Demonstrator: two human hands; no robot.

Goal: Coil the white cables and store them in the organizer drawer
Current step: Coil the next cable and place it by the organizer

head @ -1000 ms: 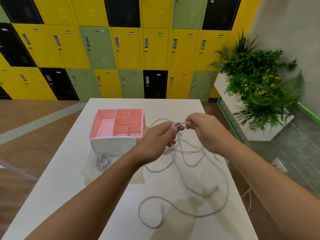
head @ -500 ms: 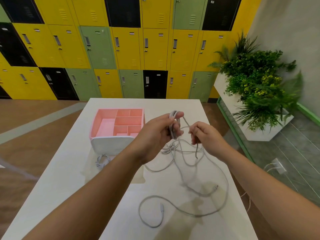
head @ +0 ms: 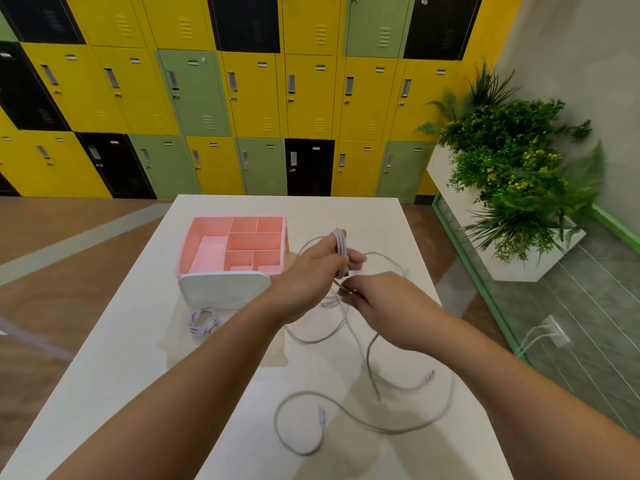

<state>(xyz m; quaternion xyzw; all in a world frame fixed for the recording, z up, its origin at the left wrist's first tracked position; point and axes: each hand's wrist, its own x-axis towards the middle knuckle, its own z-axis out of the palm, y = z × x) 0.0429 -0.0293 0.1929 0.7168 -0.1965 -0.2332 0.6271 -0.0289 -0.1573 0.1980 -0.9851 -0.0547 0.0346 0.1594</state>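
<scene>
My left hand (head: 317,271) holds a few turns of white cable (head: 341,249) wound round its fingers, above the white table (head: 114,358). Just below and to the right, my right hand (head: 388,299) pinches the same cable's loose run. More white cable (head: 367,420) trails in wide loops over the table toward the near edge, with a plug end lying inside the nearest loop. A small coiled white cable (head: 202,322) lies in front of the pink organizer drawer (head: 187,247), which has several open compartments and a white front.
Yellow, green and black lockers (head: 242,98) line the far wall. A white planter with green plants (head: 512,188) stands to the right of the table. Past the table's right edge is a green-framed floor panel with a socket and plugged-in white leads (head: 550,334).
My left hand has turned the wound loops upright and gained turns. My right hand dropped from level with the left to below it, drawing the loose cable down and in.
</scene>
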